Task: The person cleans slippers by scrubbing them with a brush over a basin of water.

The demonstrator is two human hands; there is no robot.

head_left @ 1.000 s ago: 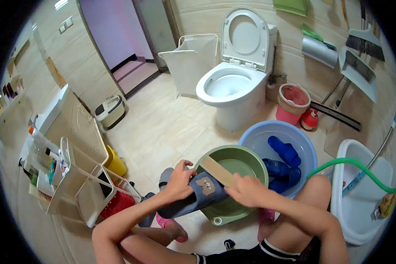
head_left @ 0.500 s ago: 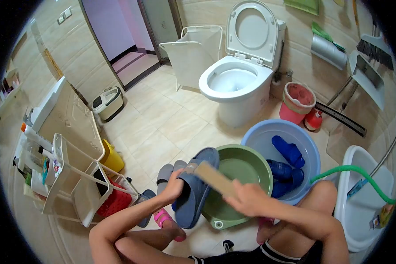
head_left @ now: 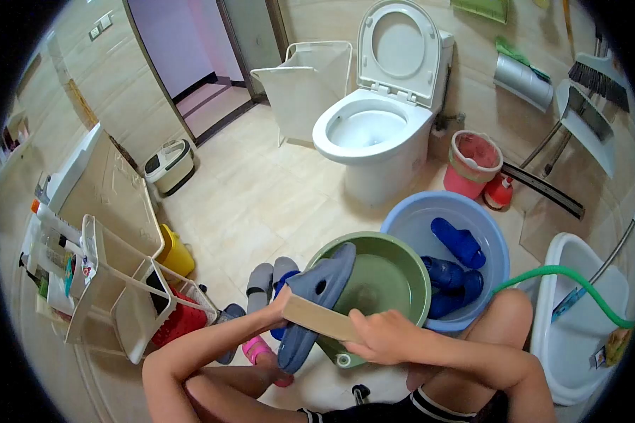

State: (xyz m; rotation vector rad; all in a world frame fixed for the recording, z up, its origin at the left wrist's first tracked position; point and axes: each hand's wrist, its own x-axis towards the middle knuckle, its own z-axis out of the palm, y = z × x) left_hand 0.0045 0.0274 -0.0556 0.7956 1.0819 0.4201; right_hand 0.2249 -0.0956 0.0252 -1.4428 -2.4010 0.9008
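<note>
Here we have the grey-blue slipper [head_left: 324, 282] raised in front of us, sole side up, its long axis running from one o'clock down to seven, overlapping the near-left rim of the green basin [head_left: 395, 271]. Our left hand [head_left: 274, 315] is nearer, gripping it from the nine o'clock side, though slipper and block hide most of the fingers. Over at about four o'clock of the slipper, our right hand [head_left: 386, 337] has fingers clamped round one end of the tan block [head_left: 321, 321], which lies across the slipper, pointing from four towards ten; its underside we can't see. The green basin seems to hold shallow water. At its two o'clock we find the blue basin [head_left: 413, 225], with blue slippers [head_left: 458, 242] inside, one apart and the others bunched together. Further on, between twelve and one from there, stands the pink bucket [head_left: 464, 178], and at four o'clock is the white tub [head_left: 575, 352], with the green hose [head_left: 568, 271] reaching over it and a blue-handled tool [head_left: 570, 303] leaning inside
</note>
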